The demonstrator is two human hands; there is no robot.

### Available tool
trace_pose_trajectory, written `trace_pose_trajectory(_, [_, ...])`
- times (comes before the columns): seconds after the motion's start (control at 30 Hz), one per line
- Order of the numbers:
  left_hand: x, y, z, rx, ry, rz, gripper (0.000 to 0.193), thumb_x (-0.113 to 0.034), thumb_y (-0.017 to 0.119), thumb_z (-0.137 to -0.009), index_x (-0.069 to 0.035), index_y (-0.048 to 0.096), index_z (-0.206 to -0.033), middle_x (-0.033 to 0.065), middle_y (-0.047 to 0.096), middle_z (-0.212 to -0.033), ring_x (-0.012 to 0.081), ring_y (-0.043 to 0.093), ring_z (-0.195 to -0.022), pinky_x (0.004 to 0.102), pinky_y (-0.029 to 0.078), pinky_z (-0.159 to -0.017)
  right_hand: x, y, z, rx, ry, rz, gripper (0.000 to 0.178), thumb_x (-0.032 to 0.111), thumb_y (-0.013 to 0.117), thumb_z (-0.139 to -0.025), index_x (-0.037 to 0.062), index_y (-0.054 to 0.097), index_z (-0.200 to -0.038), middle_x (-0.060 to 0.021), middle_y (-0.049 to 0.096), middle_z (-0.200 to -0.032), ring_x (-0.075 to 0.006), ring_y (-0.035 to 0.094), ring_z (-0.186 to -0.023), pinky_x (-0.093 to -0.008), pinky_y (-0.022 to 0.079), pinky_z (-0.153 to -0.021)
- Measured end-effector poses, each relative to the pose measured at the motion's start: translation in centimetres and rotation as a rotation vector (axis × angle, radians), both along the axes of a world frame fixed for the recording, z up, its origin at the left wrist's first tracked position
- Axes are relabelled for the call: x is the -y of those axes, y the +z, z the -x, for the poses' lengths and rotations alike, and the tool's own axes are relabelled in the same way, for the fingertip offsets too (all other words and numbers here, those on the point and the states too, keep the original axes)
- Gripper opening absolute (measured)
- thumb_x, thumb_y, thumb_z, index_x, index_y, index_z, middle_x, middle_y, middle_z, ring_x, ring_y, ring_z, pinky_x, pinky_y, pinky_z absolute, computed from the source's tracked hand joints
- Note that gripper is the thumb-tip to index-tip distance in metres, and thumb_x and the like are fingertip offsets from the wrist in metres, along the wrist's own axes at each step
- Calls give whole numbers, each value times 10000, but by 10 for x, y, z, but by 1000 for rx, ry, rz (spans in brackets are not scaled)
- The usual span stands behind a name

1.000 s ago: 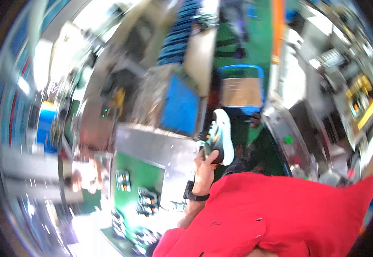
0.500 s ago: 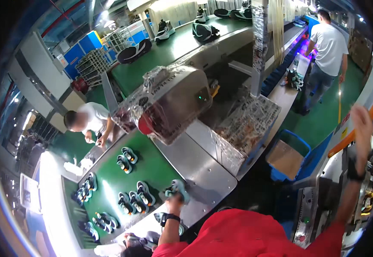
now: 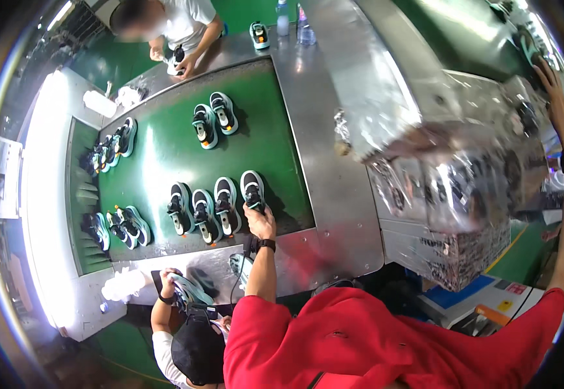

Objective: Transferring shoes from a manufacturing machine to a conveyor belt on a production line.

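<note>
My left hand [image 3: 261, 222] is closed round the heel of a black-and-white sneaker [image 3: 252, 186] with a pale teal sole. That sneaker stands on the green belt [image 3: 152, 181], at the right end of a row of similar sneakers [image 3: 225, 204]. At the far right my right hand [image 3: 554, 97] is raised and reaches forward, its fingers stretched out. Just beyond its fingertips is a dark shoe [image 3: 527, 45] with a light sole; whether they touch I cannot tell.
Another pair of sneakers [image 3: 214, 120] stands farther up the belt. A co-worker [image 3: 188, 32] handles a shoe across it; another, in a black cap [image 3: 198, 350], holds a shoe near my left arm. A plastic-wrapped machine [image 3: 450, 175] stands right of the metal table [image 3: 337, 207].
My view has turned left toward the belt. My left hand has carried the sneaker from the belt's metal edge to the end of the row. My right arm now reaches farther forward.
</note>
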State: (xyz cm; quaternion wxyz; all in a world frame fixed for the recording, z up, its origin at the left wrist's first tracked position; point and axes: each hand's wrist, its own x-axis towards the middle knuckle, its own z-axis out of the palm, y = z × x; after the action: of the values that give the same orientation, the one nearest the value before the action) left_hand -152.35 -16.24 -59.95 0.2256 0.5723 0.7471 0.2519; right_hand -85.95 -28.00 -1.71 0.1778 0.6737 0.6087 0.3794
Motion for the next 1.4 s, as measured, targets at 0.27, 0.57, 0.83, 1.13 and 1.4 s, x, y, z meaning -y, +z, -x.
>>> trace_pose_trajectory(0.27, [8,24,8,124,-163,69,633,-258,683,-825,-101,400,-1369,174,560,-1229,359,592,-1065,428,477,-895,2,24,42,-162,30,-131,560,95,703,-779,100,542,-1316,-111,542,-1349,-339,502,-1236,-405,414,-1049])
trace_pose_trajectory(0.57, [91,148,-72,720,-862,63,327,-182,611,-939,64,582,-1152,164,611,-1123,222,566,-981,320,448,-905,193,116,252,-1228,-43,-816,276,187,641,-866,-52,666,-1002,-100,691,-884,-110,639,-721,-236,512,-517])
trace_pose_trajectory(0.83, [325,366,-227,1431,-1398,1526,1039,-791,460,-798,-13,298,-1468,250,415,-1428,430,509,-1225,557,365,-1071,393,-18,302,-1445,-126,-1059,321,351,697,-799,41,738,-873,-31,593,-568,-85,476,-384,-254,325,-342])
trace_pose_trajectory(1.13, [575,389,-199,1099,-1841,1685,451,-274,499,-980,-12,451,-1343,126,575,-1248,254,604,-1103,407,499,-931,640,-152,531,-1561,-151,-2023,575,428,539,-925,25,493,-1333,-102,631,-1103,-175,605,-1008,-323,541,-799])
trace_pose_trajectory(1.4, [804,359,-123,749,-2496,1294,672,-232,608,-950,47,287,-1472,152,480,-1364,203,503,-1186,323,389,-1025,775,-230,650,-625,-680,-2605,582,165,780,-686,17,578,-1211,-75,626,-1083,-153,584,-972,-278,473,-888])
